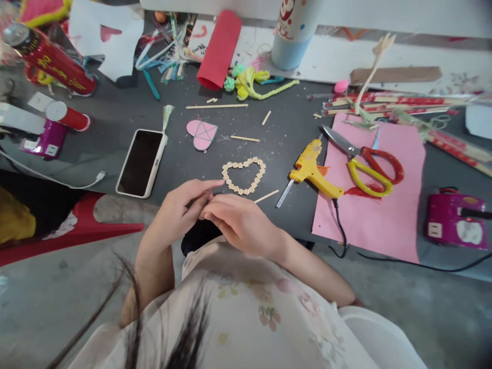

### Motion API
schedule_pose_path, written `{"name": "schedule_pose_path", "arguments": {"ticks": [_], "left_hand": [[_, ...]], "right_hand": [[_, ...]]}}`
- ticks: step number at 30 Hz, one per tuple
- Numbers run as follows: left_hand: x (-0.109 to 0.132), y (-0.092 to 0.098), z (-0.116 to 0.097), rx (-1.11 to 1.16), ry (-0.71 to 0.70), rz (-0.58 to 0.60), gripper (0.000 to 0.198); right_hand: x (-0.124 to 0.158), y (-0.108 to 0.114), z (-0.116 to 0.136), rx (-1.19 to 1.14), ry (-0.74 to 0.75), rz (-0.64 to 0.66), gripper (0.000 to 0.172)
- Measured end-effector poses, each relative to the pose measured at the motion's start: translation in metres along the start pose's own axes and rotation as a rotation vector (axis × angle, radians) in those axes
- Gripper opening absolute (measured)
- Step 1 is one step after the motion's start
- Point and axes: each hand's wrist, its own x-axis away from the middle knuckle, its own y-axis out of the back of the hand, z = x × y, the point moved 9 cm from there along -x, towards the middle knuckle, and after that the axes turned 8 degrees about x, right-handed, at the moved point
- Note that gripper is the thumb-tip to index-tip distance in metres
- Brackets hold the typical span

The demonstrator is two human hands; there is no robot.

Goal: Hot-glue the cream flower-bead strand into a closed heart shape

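My left hand (179,211) and my right hand (248,221) meet at the table's front edge, fingertips touching. On the left hand the index finger stretches out toward a heart-shaped ring of small pale beads or pieces (258,180), while thumb and other fingers are bent. My right hand is curled, its fingertips pressed against the left; whatever may lie between them is hidden. A thin wooden stick (266,196) lies just beyond my right hand. Farther back are a pink paper heart (205,134) with lines across it and a short stick (245,139).
To the right lie a yellow glue gun (310,166) and scissors (363,156) on pink paper (384,220). A phone (140,163) is at left. Behind stand a tumbler (292,43) and a red can (57,66). A black cord (340,225) hangs over the front edge.
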Motion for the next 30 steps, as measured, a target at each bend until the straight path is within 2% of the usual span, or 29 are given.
{"name": "schedule_pose_path", "arguments": {"ticks": [4, 8, 11, 14, 18, 23, 27, 30], "left_hand": [[0.001, -0.018, -0.002, 0.094, -0.09, 0.127, 0.032], [0.0, -0.025, -0.005, 0.023, -0.139, 0.178, 0.022], [0.0, -0.021, -0.009, -0.041, -0.155, 0.153, 0.016], [0.005, -0.017, -0.018, -0.052, -0.195, 0.153, 0.016], [0.014, -0.011, -0.019, -0.018, -0.135, 0.181, 0.023], [0.022, 0.0, -0.019, 0.006, -0.06, 0.158, 0.025], [0.022, 0.003, -0.014, -0.067, -0.006, 0.113, 0.027], [0.02, -0.003, -0.003, -0.123, 0.069, 0.112, 0.03]], "right_hand": [[0.004, 0.009, 0.003, -0.214, 0.025, -0.024, 0.02], [0.01, 0.014, 0.002, -0.313, 0.053, -0.074, 0.023], [0.016, 0.018, -0.003, -0.244, 0.037, -0.139, 0.03], [0.019, 0.014, -0.014, -0.083, -0.046, -0.122, 0.033], [0.015, -0.001, -0.025, -0.054, -0.129, -0.011, 0.038], [0.01, -0.01, -0.025, -0.134, -0.167, 0.043, 0.034], [0.01, -0.011, -0.022, -0.132, -0.193, 0.081, 0.028], [0.015, -0.008, -0.018, -0.163, -0.184, 0.085, 0.026]]}}
